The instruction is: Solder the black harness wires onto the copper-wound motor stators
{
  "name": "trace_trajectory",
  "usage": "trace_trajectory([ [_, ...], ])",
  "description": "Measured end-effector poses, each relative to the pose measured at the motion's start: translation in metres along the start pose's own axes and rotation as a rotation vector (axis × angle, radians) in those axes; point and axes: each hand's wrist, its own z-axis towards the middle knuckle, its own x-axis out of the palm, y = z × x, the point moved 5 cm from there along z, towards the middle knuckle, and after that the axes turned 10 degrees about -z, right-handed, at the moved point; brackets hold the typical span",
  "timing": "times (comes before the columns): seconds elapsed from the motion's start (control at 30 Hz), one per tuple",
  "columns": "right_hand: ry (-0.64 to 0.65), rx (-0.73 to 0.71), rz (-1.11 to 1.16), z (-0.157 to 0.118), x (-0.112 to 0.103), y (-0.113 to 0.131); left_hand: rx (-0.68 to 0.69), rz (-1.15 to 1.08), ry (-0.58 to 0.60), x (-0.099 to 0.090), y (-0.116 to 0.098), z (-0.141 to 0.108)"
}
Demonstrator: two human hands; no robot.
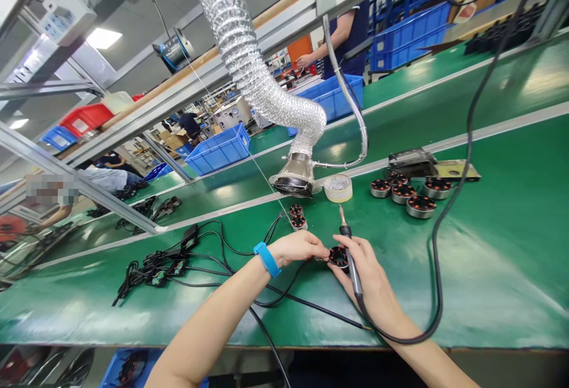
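Note:
My right hand (pixel 372 278) is closed around a soldering iron (pixel 354 272), its tip pointing up and away from me. The fingers of that same hand also rest against a ring-shaped motor stator (pixel 338 257) with copper windings, which is partly hidden behind the iron. My left hand (pixel 301 247), with a blue wristband (pixel 267 259), pinches at the stator's left edge. What lies between those fingertips is too small to make out. Black cables (pixel 284 293) run under my left forearm. Two more stators (pixel 298 221) sit just beyond my left hand.
A fume hood (pixel 293 178) on a silver duct (pixel 267 89) hangs ahead, beside a roll of tape (pixel 338 188). Several stators (pixel 420 207) stand at the right. Bundled cables with small circuit boards (pixel 159 276) lie left. The iron's cord (pixel 438 257) loops at right. People work beyond.

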Motion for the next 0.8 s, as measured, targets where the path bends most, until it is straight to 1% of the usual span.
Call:
trace_trajectory([
  [0.1, 0.012, 0.009, -0.001, 0.001, 0.0, 0.0, -0.062, -0.254, 0.026, 0.0, 0.012, -0.001],
  [0.2, -0.001, -0.022, 0.033, 0.003, -0.003, 0.005, -0.104, -0.37, 0.02, 0.001, 0.019, -0.001],
  [0.3, -0.027, -0.053, 0.138, 0.006, -0.006, 0.011, -0.116, -0.373, 0.027, 0.002, 0.021, 0.0],
  [0.43, 0.005, -0.049, 0.254, 0.01, -0.003, 0.011, -0.113, -0.362, 0.06, 0.001, 0.02, 0.0],
  [0.57, 0.04, -0.058, 0.293, 0.015, 0.001, 0.009, -0.134, -0.395, 0.056, -0.002, 0.022, -0.003],
  [0.67, 0.074, -0.072, 0.307, 0.02, 0.002, 0.01, -0.126, -0.373, 0.038, -0.004, 0.022, -0.005],
  [0.8, 0.156, -0.118, 0.31, 0.03, 0.003, 0.013, -0.112, -0.342, 0.024, -0.006, 0.021, -0.008],
])
